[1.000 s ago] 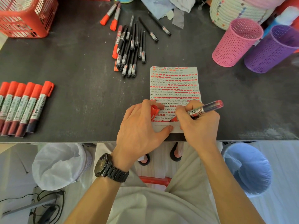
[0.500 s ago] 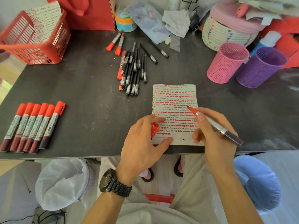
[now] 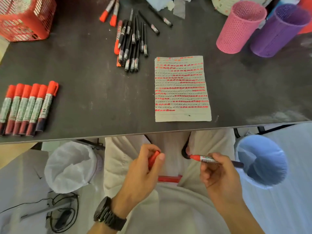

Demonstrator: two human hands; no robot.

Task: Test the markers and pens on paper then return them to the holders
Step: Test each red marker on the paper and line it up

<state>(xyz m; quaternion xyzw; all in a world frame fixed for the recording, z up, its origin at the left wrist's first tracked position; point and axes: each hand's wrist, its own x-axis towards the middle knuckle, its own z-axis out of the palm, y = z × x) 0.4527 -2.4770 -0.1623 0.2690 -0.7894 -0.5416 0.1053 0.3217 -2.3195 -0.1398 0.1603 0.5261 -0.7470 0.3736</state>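
My right hand (image 3: 219,174) grips an uncapped red marker (image 3: 205,158) over my lap, its tip pointing left. My left hand (image 3: 143,171) holds the marker's red cap (image 3: 153,158) a short way to the left of that tip. Both hands are below the table's front edge. The test paper (image 3: 181,88), filled with red and black strokes, lies flat near that edge. A row of capped red markers (image 3: 27,107) lies at the left. A pile of black pens (image 3: 133,43) lies at the back centre. A pink holder (image 3: 241,27) and a purple holder (image 3: 278,31) stand at the back right.
A red basket (image 3: 25,19) sits at the back left corner. Two more red markers (image 3: 110,11) lie behind the pens. Under the table a white-lined bin (image 3: 70,166) stands left of my legs and a blue-lined bin (image 3: 261,161) right. Cables (image 3: 62,215) lie on the floor.
Both hands left the paper and drew back over my lap. The right hand turned the marker so its tip faces the cap in the left hand.
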